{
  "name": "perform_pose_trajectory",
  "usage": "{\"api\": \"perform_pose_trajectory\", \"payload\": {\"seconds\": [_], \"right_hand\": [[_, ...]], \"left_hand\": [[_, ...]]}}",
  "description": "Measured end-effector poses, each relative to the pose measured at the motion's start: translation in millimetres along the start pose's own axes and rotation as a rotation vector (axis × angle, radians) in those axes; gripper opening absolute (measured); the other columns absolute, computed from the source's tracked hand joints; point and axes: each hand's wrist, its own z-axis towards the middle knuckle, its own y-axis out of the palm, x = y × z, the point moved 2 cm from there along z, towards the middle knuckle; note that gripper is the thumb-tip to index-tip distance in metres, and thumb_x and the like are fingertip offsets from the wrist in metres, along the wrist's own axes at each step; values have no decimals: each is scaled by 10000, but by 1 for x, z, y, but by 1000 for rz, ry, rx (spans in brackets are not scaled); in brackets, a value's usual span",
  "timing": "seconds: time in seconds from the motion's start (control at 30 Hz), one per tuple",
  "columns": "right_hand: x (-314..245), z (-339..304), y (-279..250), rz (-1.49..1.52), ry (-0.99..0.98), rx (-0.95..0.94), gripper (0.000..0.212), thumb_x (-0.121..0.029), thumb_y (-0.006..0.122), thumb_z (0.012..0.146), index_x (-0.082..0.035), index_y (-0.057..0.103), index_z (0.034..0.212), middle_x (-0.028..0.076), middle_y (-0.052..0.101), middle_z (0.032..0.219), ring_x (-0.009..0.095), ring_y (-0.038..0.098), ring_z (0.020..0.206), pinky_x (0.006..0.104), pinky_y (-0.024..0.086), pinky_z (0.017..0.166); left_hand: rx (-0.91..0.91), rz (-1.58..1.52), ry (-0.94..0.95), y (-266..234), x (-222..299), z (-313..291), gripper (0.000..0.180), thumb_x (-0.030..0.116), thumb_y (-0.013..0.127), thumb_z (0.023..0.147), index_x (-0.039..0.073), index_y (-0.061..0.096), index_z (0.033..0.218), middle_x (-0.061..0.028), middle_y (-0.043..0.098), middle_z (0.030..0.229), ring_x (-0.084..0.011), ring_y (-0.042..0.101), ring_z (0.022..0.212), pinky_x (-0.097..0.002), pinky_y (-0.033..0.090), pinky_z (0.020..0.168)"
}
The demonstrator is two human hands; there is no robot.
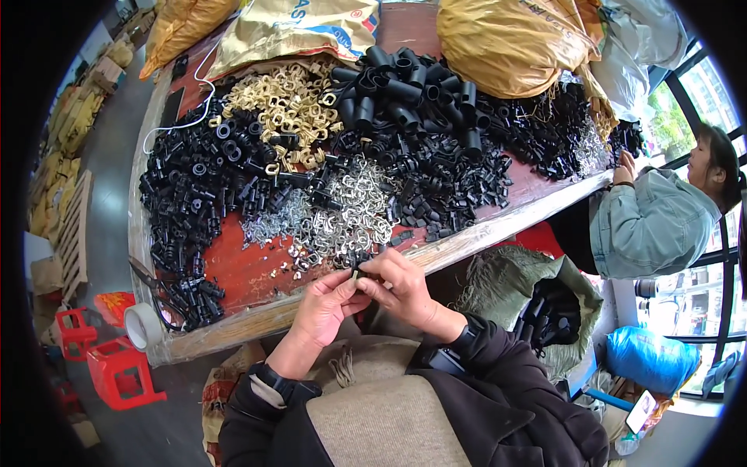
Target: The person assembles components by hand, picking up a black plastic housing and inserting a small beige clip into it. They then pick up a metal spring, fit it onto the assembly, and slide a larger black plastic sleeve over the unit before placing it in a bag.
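Pinched together at the near edge of a red, wood-rimmed surface (pixel 243 272), a left hand (pixel 322 307) and a right hand (pixel 400 286) close on 1 small, pale, slender piece (pixel 355 275). It sits between them, neither hand clearly nearer, its long axis seemingly pointing away from the body, toward silver, curved metal clips (pixel 350 214) heaped just beyond.

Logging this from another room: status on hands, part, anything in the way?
Left hand and right hand pinching small part, details unclear. Just beyond: piled silvery clips on red table.
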Motion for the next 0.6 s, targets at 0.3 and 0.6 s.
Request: {"api": "perform_pose_trajectory", "payload": {"seconds": [0.3, 0.6], "right_hand": [[8, 1, -8, -186, -286, 52, 202, -152, 668, 619, -42, 558, 748, 46, 481, 655, 186, 474, 580, 289, 376, 514], [117, 96, -137, -983, 205, 430, 213, -171, 577, 707, -35, 536, 866, 117, 549, 839, 274, 512, 779, 345, 398, 683]], "left_hand": [[-76, 25, -18, 2, -3, 8, 205, 135, 489, 824, 13, 524, 986, -65, 576, 820, -145, 577, 703, -317, 493, 683], [-207, 14, 110, -17, 3, 17, 227, 170, 492, 824, -26, 521, 935, -113, 577, 814, -137, 566, 640, -294, 498, 629]]}}
